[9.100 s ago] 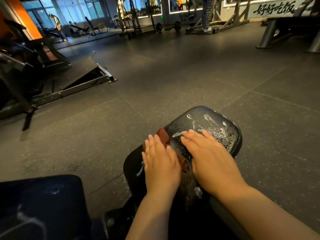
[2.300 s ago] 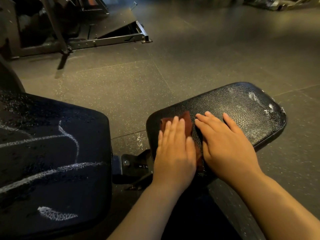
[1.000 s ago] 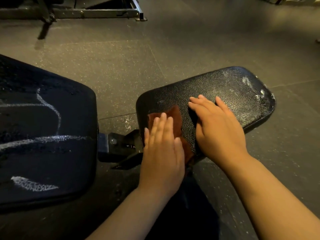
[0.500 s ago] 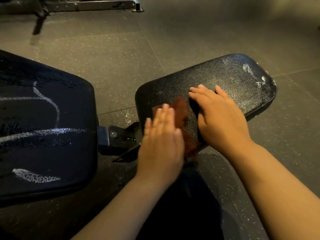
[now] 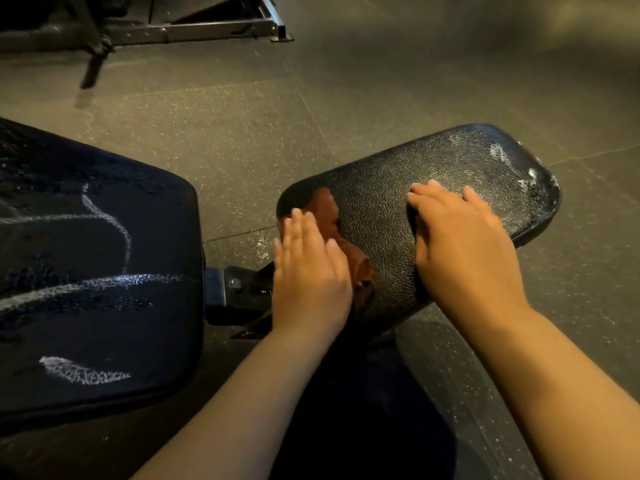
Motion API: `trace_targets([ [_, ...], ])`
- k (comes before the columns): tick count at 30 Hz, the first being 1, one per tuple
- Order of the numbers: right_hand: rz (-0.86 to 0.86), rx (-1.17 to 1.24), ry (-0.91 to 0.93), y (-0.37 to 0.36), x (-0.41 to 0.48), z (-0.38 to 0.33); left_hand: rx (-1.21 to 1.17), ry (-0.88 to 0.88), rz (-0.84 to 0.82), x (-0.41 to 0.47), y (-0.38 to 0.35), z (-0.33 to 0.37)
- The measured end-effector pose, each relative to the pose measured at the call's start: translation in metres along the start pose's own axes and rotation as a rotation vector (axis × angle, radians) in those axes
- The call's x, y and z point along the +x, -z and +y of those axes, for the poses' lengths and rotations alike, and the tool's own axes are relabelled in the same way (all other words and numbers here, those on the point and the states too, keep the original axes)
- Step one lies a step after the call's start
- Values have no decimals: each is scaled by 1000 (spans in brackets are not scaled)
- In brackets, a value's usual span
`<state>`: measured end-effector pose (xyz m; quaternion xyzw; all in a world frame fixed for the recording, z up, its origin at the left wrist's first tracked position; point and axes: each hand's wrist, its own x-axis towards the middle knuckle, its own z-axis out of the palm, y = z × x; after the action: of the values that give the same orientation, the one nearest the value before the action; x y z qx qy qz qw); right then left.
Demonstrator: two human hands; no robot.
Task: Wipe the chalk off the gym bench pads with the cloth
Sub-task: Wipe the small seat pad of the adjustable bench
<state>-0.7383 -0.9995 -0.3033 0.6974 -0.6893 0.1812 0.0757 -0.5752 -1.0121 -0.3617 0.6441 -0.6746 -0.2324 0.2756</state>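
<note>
Fingers of the left hand lay straight and flat on the cloth at the pad's near-left corner, so firm overlapping strokes toward the chalk at its far edge seemed best, right hand flat, bracing.

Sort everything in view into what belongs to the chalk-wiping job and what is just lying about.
Job:
brown cloth, under the left hand
seat pad, chalk smears at its far end, right hand flat on it
back pad, with chalk lines

Lying about:
metal machine frame, far left
speckled rubber floor
</note>
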Motion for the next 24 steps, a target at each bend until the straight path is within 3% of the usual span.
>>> trace_targets([
  [2, 7, -3, -20, 1, -1, 1, -20, 143, -2, 20, -5, 16],
  [3, 8, 2, -23, 2, -1, 2, -4, 125, 4, 18, -10, 29],
  [6, -2, 13, -22, 2, -1, 4, 2, -174, 6, -16, -17, 47],
  [8, 0, 17, -18, 1, 0, 5, 44, -259, -28, -23, -11, 31],
  [14, -1, -1, -41, -1, -1, 1, -69, 236, -15, 58, 1, 15],
  [16, -5, -13, -36, 0, -1, 2, -13, 145, -15, 59, -4, 40],
  [20, 0, -32, -38, -2, 1, 1, -59, -215, -71, 21, -8, 44],
  [22, 17, -27, -44, -3, 1, 1, -40, -204, -43, 24, -3, 23],
  [24, 35, -23, -46, -4, 1, 2, -28, -25, -21, 44, 0, 11],
])
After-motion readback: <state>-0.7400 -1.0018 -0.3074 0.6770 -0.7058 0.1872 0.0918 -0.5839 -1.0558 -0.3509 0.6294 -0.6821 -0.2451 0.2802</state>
